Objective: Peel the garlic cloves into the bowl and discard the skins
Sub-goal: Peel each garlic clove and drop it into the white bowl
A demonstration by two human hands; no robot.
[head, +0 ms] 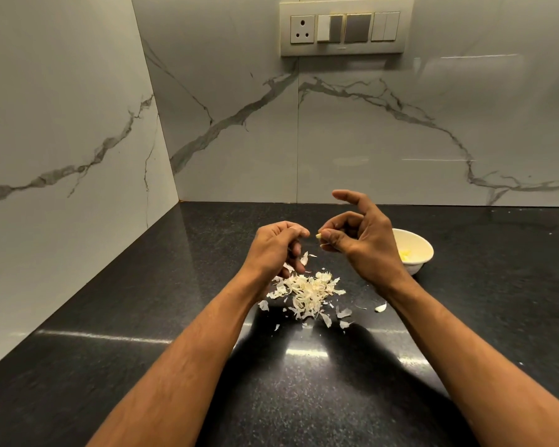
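Head view: both hands are raised above a black granite counter [110, 317], over the skin pile.
Right hand [362, 243]: thumb and curled fingers pinch a small garlic clove [319, 236]; the index finger sticks out straight.
Left hand [276, 245]: fingers curled, thumb tip near the clove; whether it holds a skin I cannot tell.
Skin pile [307, 291]: loose papery garlic skins on the counter, below the hands.
Bowl [417, 246]: cream, right of the pile, partly hidden by the right hand, peeled garlic inside.
Loose clove [380, 307]: lies between pile and bowl.
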